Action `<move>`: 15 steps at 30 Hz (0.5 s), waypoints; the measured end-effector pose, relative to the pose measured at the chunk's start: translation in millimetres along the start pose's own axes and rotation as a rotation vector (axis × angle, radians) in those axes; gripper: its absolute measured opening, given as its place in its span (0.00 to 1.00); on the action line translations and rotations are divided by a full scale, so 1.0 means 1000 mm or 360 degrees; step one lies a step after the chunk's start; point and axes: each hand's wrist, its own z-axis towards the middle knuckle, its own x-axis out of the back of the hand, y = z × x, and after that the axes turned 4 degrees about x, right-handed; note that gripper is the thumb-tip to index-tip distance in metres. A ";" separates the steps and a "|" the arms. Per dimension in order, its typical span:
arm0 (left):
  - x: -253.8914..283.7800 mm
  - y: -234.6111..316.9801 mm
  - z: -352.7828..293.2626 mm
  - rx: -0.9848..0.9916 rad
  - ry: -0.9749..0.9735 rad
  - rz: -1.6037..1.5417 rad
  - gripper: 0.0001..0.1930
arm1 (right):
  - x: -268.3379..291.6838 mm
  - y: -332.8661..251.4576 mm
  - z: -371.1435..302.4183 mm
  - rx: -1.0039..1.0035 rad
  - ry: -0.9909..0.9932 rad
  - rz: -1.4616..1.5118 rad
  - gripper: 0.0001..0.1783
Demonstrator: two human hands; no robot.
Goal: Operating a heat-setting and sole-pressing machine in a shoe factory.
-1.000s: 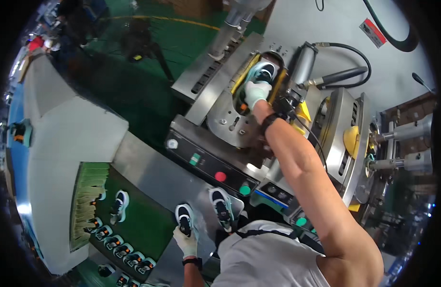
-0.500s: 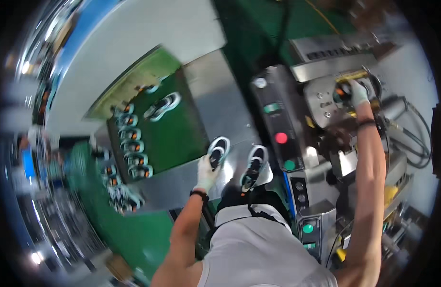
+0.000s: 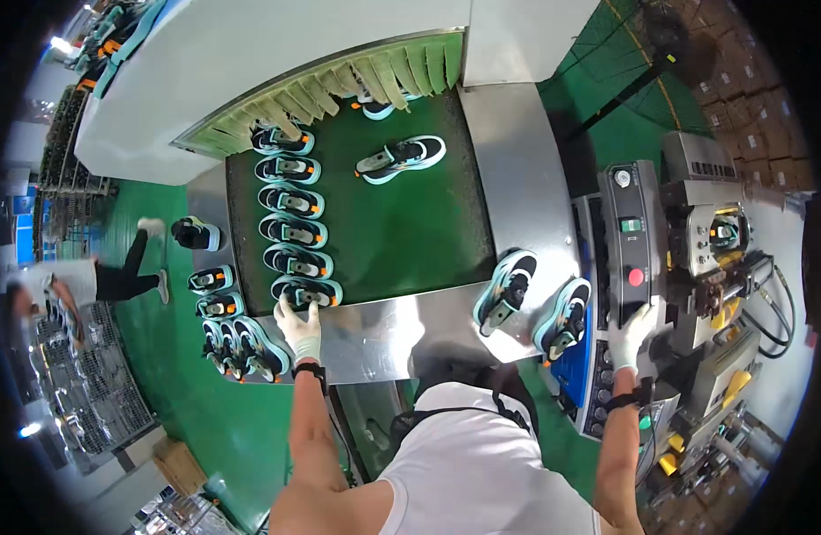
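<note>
My left hand (image 3: pixel 301 334), in a pale glove, reaches the near end of a row of sneakers on the green conveyor belt (image 3: pixel 402 241). Its fingers are apart at the near edge of the closest sneaker (image 3: pixel 305 291), a black one with a pale teal sole. On the lower end of the black control panel (image 3: pixel 632 234) rests my gloved right hand (image 3: pixel 631 339), fingers apart, holding nothing. Between my hands, two sneakers stand on the steel ledge, a left one (image 3: pixel 506 292) and a right one (image 3: pixel 564 319). Another sneaker (image 3: pixel 719 234) sits in the machine at right.
Green strip curtains (image 3: pixel 339 85) hang over the belt's far end, with a single sneaker (image 3: pixel 400 160) before them. Several sneakers crowd the ledge's left corner (image 3: pixel 241 346). Beyond it, a person (image 3: pixel 81 281) walks on the green floor. A fan (image 3: pixel 665 40) stands at far right.
My left hand has let go of a sneaker, now on the ledge, and moved left to the row. My right hand has come back from the machine to the control panel. The view has turned.
</note>
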 end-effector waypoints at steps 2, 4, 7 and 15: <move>-0.012 -0.056 0.024 -0.0067 -0.0105 -0.0198 0.40 | 0.009 -0.016 0.013 -0.0068 -0.0120 0.0261 0.55; -0.022 -0.043 0.064 -0.0292 -0.0174 -0.0218 0.27 | 0.002 -0.021 -0.002 -0.0153 -0.0070 0.0343 0.54; -0.025 -0.022 0.106 -0.0324 -0.0141 -0.0059 0.16 | 0.006 -0.054 -0.020 -0.0311 -0.0149 0.0583 0.50; -0.056 0.025 0.071 -0.0203 0.0043 -0.0471 0.17 | 0.034 -0.154 -0.038 -0.0080 -0.0100 0.0800 0.44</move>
